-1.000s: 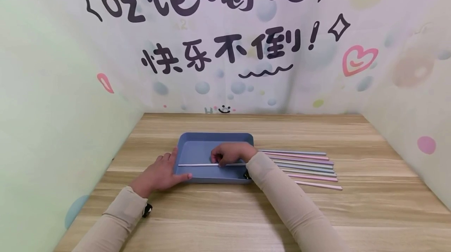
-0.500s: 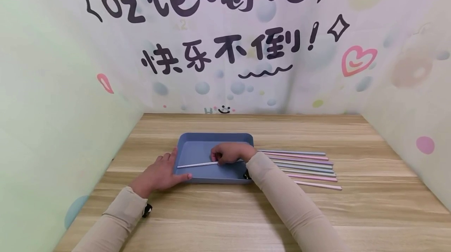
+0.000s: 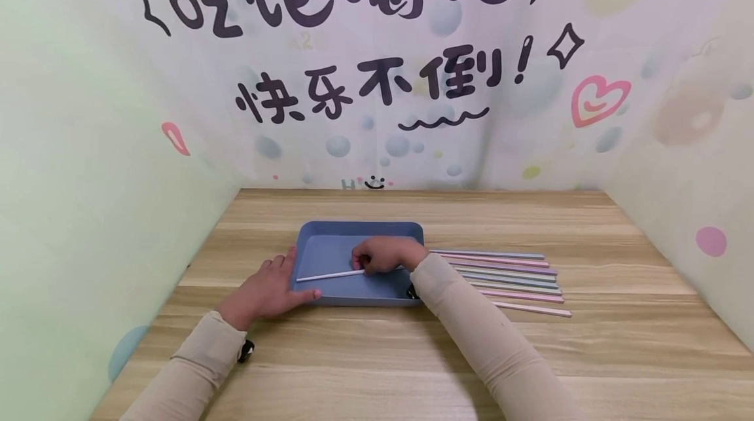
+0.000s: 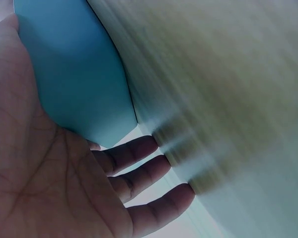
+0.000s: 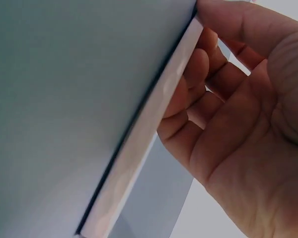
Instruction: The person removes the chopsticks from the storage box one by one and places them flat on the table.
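A shallow blue tray (image 3: 330, 247) lies on the wooden table in the head view. My left hand (image 3: 262, 291) rests against its left side, thumb over the near corner and fingers along the outside. The left wrist view shows the tray (image 4: 79, 74) beside the palm, the fingers loosely extended onto the table. Inside the tray, my right hand (image 3: 385, 255) pinches a pale chopstick (image 3: 330, 275) between thumb and curled fingers. It slants slightly, left end lower in the picture. In the right wrist view the chopstick (image 5: 139, 139) looks pale pink and faceted; its other end is hidden behind my hand.
To the right of the tray, several pastel chopsticks (image 3: 530, 264) lie side by side, partly hidden by my right forearm. One pale pink chopstick (image 3: 536, 309) lies apart, nearer me. A printed cloth wall (image 3: 377, 152) stands behind the table (image 3: 353, 368).
The pinched chopstick has gone from lying level across the tray to a slight slant, its left end a little lower in the picture. Both hands stay in nearly the same places.
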### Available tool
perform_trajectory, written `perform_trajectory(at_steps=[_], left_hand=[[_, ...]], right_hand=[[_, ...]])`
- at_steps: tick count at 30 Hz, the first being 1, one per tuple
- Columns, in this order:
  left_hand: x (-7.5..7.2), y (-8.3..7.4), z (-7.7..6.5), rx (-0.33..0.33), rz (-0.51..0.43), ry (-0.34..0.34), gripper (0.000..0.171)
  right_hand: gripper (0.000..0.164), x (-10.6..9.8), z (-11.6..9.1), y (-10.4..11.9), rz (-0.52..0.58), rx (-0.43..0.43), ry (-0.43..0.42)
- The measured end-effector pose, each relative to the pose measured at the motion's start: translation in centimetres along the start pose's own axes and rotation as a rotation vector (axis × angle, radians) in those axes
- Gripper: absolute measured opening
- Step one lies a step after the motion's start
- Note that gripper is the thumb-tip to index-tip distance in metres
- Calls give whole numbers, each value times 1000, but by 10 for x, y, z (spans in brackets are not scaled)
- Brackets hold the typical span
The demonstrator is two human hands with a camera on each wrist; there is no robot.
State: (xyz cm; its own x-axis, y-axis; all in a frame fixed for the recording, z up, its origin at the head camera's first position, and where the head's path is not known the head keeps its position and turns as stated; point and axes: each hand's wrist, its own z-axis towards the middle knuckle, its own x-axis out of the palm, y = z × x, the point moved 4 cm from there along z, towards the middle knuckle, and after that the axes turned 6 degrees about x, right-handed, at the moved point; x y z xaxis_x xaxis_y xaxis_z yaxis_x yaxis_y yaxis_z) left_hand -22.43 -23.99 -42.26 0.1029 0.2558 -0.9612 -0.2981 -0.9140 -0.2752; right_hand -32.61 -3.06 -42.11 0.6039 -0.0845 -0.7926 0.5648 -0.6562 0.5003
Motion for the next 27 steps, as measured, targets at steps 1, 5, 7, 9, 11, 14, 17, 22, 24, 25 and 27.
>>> perform_trajectory(at_steps=[1, 5, 7, 9, 11, 14, 17, 22, 24, 25, 27], left_hand=[[1, 0, 0, -1, -2, 2, 115], [2, 1, 0, 0, -2, 6, 115], [1, 1, -1, 4, -1, 4, 115], [0, 1, -1, 3, -2, 3, 115], [0, 0, -1, 4, -2, 1, 114], [-1, 0, -1, -2, -5, 5, 114], [0, 0, -1, -9, -3, 7, 115], [0, 0, -2, 1, -2, -5, 115], [0, 0, -2, 0, -4, -3, 115], [0, 0, -2, 1, -4, -3, 115], [0, 0, -2, 0, -2, -1, 115]], right_hand=[[19, 0, -1, 0, -5, -4, 3], [17, -3, -4, 0, -2, -13, 22], [15, -5, -6, 0, 14, -12, 31], [13, -7, -8, 1, 28, -14, 39], [11, -9, -10, 1, 38, -20, 43], [9, -12, -12, 2, 42, -30, 41], [11, -17, -14, 4, 37, -56, 33], [16, -27, -21, 8, 29, -91, 27], [17, -30, -24, 8, 35, -92, 25], [18, -32, -26, 8, 34, -93, 23], [19, -36, -30, 8, 46, -94, 22]])
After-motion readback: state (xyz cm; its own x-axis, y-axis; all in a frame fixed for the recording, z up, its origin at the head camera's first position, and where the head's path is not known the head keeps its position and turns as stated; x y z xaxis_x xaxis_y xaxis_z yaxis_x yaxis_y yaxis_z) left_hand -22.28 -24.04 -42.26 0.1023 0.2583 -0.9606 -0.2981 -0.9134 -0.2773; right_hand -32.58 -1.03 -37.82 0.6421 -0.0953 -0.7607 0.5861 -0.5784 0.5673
